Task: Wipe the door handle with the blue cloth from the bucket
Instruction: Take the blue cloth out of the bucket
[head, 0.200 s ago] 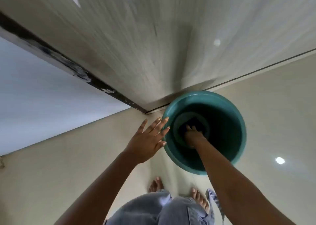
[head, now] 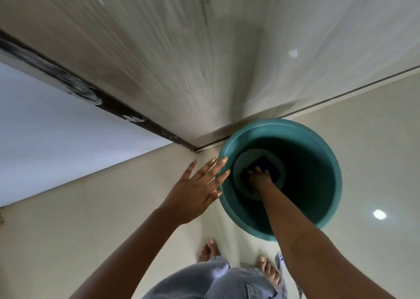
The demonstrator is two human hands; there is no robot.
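Observation:
A teal bucket [head: 318, 153] stands on the floor against the foot of the pale door [head: 204, 60]. At its bottom lies a dark blue cloth [head: 269, 164]. My right hand [head: 258, 178] reaches deep inside, its fingers resting on the cloth; whether they have closed on it I cannot tell. My left hand [head: 197, 189] is spread flat, fingertips touching the bucket's left rim. The door handle is out of view.
A dark door frame edge [head: 102, 98] runs diagonally at left beside a white wall [head: 45, 128]. The floor is glossy beige tile [head: 375, 139]. My bare feet [head: 209, 251] and denim-clad legs stand just below the bucket.
The blue cloth shows more clearly under my right hand's fingers. My left hand stays at the rim.

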